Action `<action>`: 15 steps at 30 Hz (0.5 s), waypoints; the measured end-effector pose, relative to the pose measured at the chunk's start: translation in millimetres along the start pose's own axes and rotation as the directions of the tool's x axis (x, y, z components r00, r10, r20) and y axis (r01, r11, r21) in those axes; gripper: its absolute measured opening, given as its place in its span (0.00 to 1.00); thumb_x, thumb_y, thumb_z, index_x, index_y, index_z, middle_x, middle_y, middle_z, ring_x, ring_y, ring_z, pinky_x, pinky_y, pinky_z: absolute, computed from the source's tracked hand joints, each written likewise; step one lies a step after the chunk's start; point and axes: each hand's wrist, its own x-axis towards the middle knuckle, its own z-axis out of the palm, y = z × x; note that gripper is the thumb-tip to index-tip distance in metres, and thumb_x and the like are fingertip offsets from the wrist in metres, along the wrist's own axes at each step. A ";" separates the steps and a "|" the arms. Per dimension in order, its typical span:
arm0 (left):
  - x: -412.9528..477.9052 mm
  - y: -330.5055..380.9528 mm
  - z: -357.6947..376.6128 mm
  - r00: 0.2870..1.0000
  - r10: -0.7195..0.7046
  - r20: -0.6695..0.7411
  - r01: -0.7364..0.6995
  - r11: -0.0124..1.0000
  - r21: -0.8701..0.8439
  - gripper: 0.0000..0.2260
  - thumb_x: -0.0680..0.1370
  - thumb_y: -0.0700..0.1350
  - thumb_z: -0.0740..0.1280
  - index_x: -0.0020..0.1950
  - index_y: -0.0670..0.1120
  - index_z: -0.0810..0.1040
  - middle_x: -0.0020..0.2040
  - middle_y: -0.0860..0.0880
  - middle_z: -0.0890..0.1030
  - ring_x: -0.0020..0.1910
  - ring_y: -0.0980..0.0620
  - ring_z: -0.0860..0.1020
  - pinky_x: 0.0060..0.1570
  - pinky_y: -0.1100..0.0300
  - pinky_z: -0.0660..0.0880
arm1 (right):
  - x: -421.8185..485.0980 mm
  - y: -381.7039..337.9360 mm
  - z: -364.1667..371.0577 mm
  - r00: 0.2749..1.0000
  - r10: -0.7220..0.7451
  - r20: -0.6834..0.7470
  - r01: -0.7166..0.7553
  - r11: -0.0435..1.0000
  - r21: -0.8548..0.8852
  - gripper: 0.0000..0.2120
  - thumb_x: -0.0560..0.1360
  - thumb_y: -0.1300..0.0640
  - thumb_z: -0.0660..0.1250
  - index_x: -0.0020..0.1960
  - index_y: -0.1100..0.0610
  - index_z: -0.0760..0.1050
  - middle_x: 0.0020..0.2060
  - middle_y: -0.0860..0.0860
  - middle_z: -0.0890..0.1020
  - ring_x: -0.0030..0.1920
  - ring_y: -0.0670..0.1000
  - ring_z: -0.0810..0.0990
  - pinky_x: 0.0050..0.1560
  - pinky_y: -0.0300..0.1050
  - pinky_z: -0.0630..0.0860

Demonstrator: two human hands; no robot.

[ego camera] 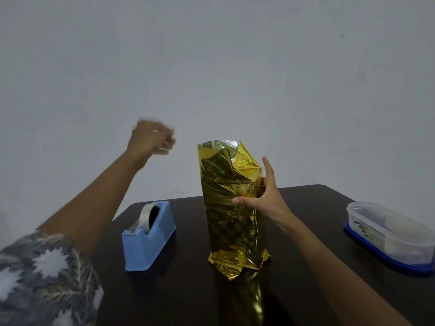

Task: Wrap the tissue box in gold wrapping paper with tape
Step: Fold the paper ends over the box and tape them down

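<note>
The tissue box, covered in crinkled gold wrapping paper (231, 208), stands on end in the middle of the dark table (188, 290); the box itself is hidden under the paper. The paper is loose and open at the top and flares at the bottom. My right hand (262, 196) holds the package at its right side, thumb across the front and index finger pointing up. My left hand (154, 137) is raised in the air to the upper left of the package, blurred, fingers curled; whether it pinches a piece of tape I cannot tell. A blue tape dispenser (148, 236) stands left of the package.
A clear plastic container (388, 231) with a blue lid under it sits at the table's right edge. A plain grey wall rises behind the table. My patterned sleeve shows at the bottom left.
</note>
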 end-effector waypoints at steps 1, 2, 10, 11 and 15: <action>-7.5 -19.5 2.0 0.995 -0.069 0.076 0.068 0.997 0.021 0.04 0.76 0.39 0.68 0.48 0.39 0.80 0.44 0.41 0.82 0.41 0.47 0.81 0.35 0.62 0.80 | 1.1 -0.1 0.0 1.000 0.002 0.004 -0.002 1.000 0.009 0.62 0.54 0.51 0.78 0.76 0.41 0.42 0.75 0.53 0.57 0.74 0.52 0.58 0.68 0.44 0.59; -16.8 -38.4 5.6 0.978 -0.120 0.172 0.121 0.993 0.005 0.04 0.76 0.38 0.68 0.49 0.39 0.81 0.45 0.42 0.83 0.45 0.46 0.82 0.37 0.62 0.81 | 0.8 -0.8 -0.3 1.000 0.004 0.010 -0.004 1.000 0.016 0.62 0.54 0.52 0.79 0.76 0.41 0.42 0.75 0.54 0.57 0.74 0.52 0.58 0.68 0.45 0.59; -38.0 -68.5 36.9 0.926 -0.012 0.376 0.114 0.961 -0.251 0.07 0.76 0.39 0.66 0.50 0.40 0.83 0.50 0.43 0.83 0.51 0.47 0.81 0.51 0.52 0.80 | -1.4 -5.2 0.7 0.998 0.012 0.061 -0.012 1.000 0.006 0.65 0.48 0.41 0.80 0.74 0.38 0.43 0.69 0.49 0.64 0.71 0.49 0.61 0.67 0.46 0.61; -36.7 -66.1 37.9 0.920 0.008 0.393 0.086 0.972 -0.219 0.07 0.77 0.38 0.66 0.51 0.40 0.83 0.50 0.43 0.84 0.51 0.47 0.81 0.51 0.52 0.80 | -1.4 -5.7 0.8 0.998 0.012 0.057 -0.012 1.000 0.000 0.63 0.50 0.43 0.80 0.74 0.37 0.43 0.71 0.50 0.62 0.72 0.50 0.60 0.68 0.46 0.61; -32.3 -54.9 40.3 0.892 0.064 0.447 0.017 0.984 -0.175 0.06 0.73 0.44 0.69 0.46 0.47 0.85 0.47 0.47 0.85 0.48 0.51 0.82 0.49 0.56 0.80 | -3.7 -7.1 2.3 0.997 -0.004 0.072 0.005 1.000 -0.022 0.63 0.42 0.32 0.78 0.68 0.30 0.44 0.74 0.48 0.58 0.73 0.49 0.57 0.69 0.46 0.59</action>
